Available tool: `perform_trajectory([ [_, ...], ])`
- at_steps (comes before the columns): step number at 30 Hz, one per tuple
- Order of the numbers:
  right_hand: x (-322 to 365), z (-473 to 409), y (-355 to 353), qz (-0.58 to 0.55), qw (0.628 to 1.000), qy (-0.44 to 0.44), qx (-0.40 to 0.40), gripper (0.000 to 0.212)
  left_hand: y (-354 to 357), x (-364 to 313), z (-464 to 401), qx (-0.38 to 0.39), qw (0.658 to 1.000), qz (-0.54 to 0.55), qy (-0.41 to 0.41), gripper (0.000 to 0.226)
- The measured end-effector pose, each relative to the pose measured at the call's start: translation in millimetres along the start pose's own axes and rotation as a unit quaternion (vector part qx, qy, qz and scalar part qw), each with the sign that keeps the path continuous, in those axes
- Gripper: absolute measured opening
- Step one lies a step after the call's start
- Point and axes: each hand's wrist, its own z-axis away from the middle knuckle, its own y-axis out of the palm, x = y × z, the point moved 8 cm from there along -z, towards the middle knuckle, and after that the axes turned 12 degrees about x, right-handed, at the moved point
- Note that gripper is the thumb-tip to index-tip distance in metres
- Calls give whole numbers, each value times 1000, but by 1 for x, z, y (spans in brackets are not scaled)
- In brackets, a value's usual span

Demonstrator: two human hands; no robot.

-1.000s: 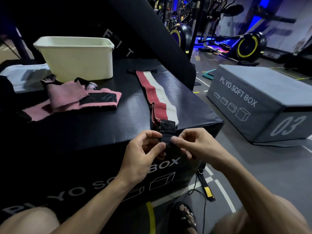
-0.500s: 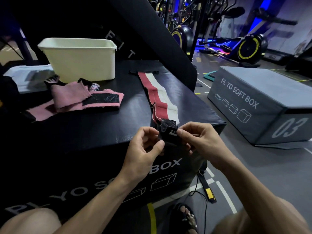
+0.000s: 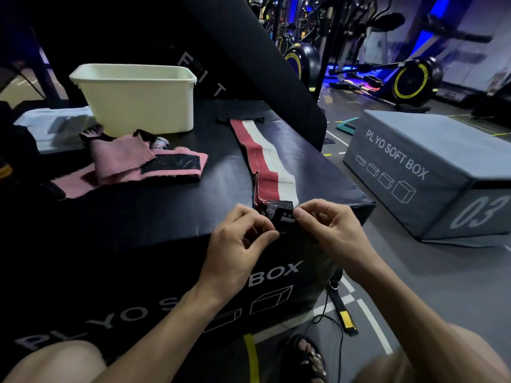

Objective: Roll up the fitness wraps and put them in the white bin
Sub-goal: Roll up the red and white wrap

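Here our left hand [image 3: 237, 239] and right hand [image 3: 329, 228] pinched the red-and-white wrap [image 3: 265, 161] (black end [image 3: 279, 212] curled), near edge.

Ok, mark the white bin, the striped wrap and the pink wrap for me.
white bin [image 3: 143, 106], head view, front wall.
striped wrap [image 3: 262, 150], head view, flat middle stretch on the black box.
pink wrap [image 3: 119, 153], head view, folded upper layer.

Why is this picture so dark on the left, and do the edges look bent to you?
Head view: dim gym light leaves the black box nearly featureless on the left; blue glow comes from the machines behind. Wide-angle lens bows the edges. Both hands, left hand and right hand, pinching the striped wrap, stay fairly sharp, as does the white bin.
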Motion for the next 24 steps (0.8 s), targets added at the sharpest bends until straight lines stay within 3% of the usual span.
perform_trajectory([
  [3, 2, -1, -3, 22, 1000, -16, -16, 10, -2, 0, -4, -2, 1000, 17, 4, 8],
  [8, 7, 1, -2, -32, 999, -29, -8, 10, -3, -1, -8, 3, 999, 48, 19, 12],
  [12, 10, -1, 1, -43, 998, -44, 10, 19, -9, -7, -9, -10, 998, 35, 50, 14],
  [24, 11, 0, 13, -98, 990, -43, 89, 24, -10, 6, -13, -49, 995, 87, -7, 23],
])
